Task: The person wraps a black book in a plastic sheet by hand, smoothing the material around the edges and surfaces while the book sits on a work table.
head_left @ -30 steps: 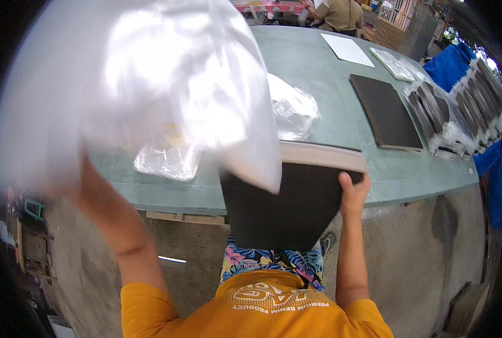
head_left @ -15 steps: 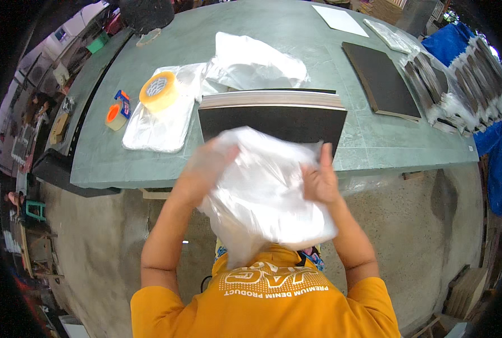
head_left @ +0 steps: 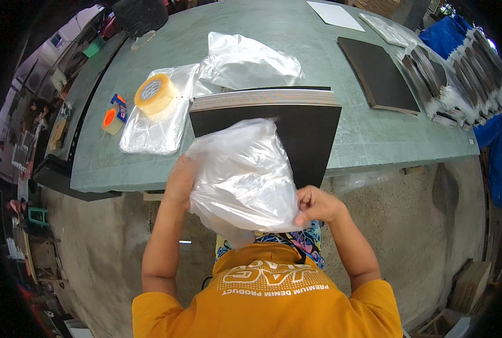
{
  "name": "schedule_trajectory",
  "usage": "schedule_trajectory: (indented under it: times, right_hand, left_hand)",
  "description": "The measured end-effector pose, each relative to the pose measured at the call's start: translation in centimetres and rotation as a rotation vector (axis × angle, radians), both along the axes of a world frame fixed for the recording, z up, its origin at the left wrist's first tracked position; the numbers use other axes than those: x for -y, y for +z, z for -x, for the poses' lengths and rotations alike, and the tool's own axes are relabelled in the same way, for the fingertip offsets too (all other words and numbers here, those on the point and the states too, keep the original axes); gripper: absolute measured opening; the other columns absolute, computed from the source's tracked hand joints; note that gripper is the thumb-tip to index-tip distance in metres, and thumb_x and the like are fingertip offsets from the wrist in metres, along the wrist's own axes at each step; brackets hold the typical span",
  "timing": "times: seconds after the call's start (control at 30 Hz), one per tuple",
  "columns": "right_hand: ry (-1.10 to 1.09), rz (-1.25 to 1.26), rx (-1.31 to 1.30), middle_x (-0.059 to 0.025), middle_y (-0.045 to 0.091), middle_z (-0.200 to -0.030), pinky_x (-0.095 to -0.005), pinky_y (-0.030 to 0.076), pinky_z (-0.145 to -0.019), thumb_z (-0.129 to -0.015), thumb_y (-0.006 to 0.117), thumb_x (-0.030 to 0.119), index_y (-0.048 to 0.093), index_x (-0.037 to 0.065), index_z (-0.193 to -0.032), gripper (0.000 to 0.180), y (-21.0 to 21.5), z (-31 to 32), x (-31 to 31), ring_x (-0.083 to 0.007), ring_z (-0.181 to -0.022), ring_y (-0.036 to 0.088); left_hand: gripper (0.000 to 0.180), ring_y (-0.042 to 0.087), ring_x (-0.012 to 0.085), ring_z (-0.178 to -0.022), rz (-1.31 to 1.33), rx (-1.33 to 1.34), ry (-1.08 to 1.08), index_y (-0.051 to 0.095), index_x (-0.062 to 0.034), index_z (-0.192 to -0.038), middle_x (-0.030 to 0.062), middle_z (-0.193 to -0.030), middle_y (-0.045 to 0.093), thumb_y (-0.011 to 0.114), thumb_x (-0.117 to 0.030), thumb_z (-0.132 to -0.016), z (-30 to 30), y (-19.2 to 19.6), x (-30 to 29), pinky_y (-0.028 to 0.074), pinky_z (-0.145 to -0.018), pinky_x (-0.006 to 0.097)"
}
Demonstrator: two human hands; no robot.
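Both my hands grip a clear plastic bag (head_left: 242,174) in front of my chest, near the table's front edge. My left hand (head_left: 180,183) holds its left side and my right hand (head_left: 317,204) pinches its lower right corner. Just behind the bag a black stack of boards (head_left: 279,121) with pale layered edges lies on the green table (head_left: 262,34) and overhangs its front edge. The bag covers part of the stack's near side.
A roll of yellowish tape (head_left: 155,94) rests on flat plastic bags (head_left: 152,121) at the left, next to an orange and blue tape dispenser (head_left: 114,114). Crumpled plastic (head_left: 248,59) lies behind the stack. More black boards (head_left: 377,73) and wrapped stacks (head_left: 459,73) lie at the right.
The bag came down from high overhead to chest height, now held by both hands. My right hand left the black stack's edge and took the bag's corner.
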State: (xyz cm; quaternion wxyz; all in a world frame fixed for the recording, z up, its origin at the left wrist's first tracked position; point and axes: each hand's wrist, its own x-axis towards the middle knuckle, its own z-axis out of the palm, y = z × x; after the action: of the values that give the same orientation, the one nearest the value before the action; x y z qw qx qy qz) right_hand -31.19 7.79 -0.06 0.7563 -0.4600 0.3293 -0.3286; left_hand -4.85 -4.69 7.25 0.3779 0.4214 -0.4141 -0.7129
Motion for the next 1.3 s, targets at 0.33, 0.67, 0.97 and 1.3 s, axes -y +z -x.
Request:
schedule_trajectory:
  times: [0.33, 0.67, 0.97, 1.3]
  right_hand:
    - [-0.324, 0.053, 0.012, -0.0062, 0.061, -0.077, -0.0232, 0.045, -0.066, -0.073, 0.065, 0.012, 0.062, -0.002, -0.082, 0.017, 1.3, -1.2, 0.7, -0.0114, -0.071, 0.056]
    - [-0.578, -0.12, 0.169, -0.0033, 0.06, -0.072, -0.022, 0.045, -0.059, -0.067, 0.068, 0.008, 0.058, 0.004, -0.077, 0.015, 2.0, -3.6, -0.1, -0.0099, -0.064, 0.056]
    - [-0.558, -0.257, 0.522, -0.0067, 0.06, -0.077, -0.0259, 0.047, -0.062, -0.074, 0.064, 0.015, 0.058, 0.0, -0.083, 0.018, -0.6, -2.6, -0.7, -0.014, -0.068, 0.057]
    - [-0.668, -0.053, 0.097, -0.0022, 0.059, -0.075, -0.0213, 0.043, -0.058, -0.069, 0.07, 0.022, 0.058, 0.002, -0.077, 0.025, 2.4, -4.0, 0.3, -0.0083, -0.064, 0.054]
  left_hand:
    - [0.027, 0.056, 0.0124, -0.077, 0.004, 0.042, -0.167, 0.051, 0.0006, -0.103, 0.0059, -0.09, 0.057, 0.052, -0.014, -0.08, -1.3, -1.8, 0.0, 0.045, -0.067, 0.025]
    - [0.045, 0.049, 0.0135, -0.077, 0.885, 0.455, 0.024, 0.048, -0.0048, -0.11, 0.0051, -0.09, 0.054, 0.065, -0.014, -0.07, -1.1, 0.5, -5.9, 0.041, -0.068, 0.026]
    - [0.021, 0.051, 0.0168, -0.076, 0.46, 0.625, -0.03, 0.056, 0.0035, -0.081, 0.0069, -0.08, 0.055, 0.059, -0.017, -0.077, -5.7, -4.9, -1.8, 0.041, -0.065, 0.03]
    - [0.031, 0.052, 0.0128, -0.067, 0.55, 0.11, -0.068, 0.052, -0.0062, -0.094, 0.0045, -0.072, 0.054, 0.058, -0.012, -0.065, -4.4, 1.2, -2.6, 0.043, -0.062, 0.026]
